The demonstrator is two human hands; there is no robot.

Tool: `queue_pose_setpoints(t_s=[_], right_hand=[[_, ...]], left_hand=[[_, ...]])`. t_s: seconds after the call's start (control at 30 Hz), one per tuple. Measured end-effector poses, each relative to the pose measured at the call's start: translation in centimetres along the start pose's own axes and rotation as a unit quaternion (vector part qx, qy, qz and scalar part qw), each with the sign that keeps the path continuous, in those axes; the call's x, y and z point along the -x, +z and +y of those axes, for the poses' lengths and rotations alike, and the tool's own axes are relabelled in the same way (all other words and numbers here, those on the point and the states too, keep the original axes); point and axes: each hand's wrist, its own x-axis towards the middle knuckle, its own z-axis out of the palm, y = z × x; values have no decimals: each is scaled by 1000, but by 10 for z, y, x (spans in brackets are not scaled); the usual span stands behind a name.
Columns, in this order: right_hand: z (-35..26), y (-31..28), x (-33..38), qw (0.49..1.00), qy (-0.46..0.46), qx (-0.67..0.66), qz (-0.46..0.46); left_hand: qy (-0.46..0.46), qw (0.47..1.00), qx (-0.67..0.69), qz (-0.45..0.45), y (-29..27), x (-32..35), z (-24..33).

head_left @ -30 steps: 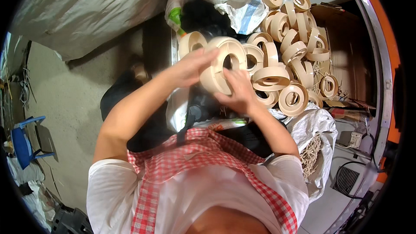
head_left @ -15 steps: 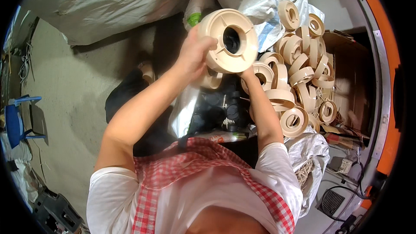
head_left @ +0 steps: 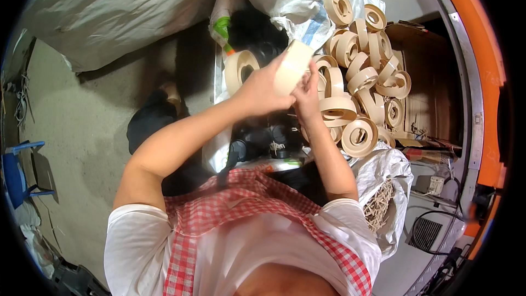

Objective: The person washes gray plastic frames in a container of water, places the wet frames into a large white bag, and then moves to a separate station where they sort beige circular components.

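Note:
A cream plastic ring [head_left: 296, 64], a wide-walled wheel-like part, is tipped on edge in my left hand [head_left: 264, 92], whose fingers wrap its outer wall. My right hand [head_left: 308, 97] is closed against the ring's right side, its fingertips bunched at the rim. Whether a smaller piece is between those fingertips is hidden. Beyond my left wrist stands a second cream ring [head_left: 234, 72], apart from the held one. Black round parts [head_left: 269, 138] lie below my hands, in a white plastic bag [head_left: 217, 151].
To the right, many cream rings [head_left: 364, 79] are heaped beside an open cardboard box [head_left: 422, 85]. A white sack of thin beige sticks [head_left: 378, 211] sits at my right elbow. Large white sacks [head_left: 120, 13] stand ahead. A blue stool [head_left: 13, 172] is at far left.
The held ring has turned from face-on to edge-on and come slightly nearer. My right hand has risen from behind it to its right side. The view has shifted a little.

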Motion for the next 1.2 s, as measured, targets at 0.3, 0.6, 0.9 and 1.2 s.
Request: queue_pose_setpoints(t_s=[0.3, 0.6, 0.9, 1.2], right_hand=[[-26, -5, -1, 956, 287, -19, -54], [-3, -25, 2, 693, -490, 465, -251], [-19, -22, -7, 934, 338, 12, -115], [9, -36, -5, 952, 139, 214, -170]], left_hand=[[-119, 962, 233, -79, -8, 2, -12], [-311, 874, 368, -70, -11, -1, -22], [-95, 971, 213, -59, -1, 2, -27], [-130, 968, 207, -58, 2, 1, -28]])
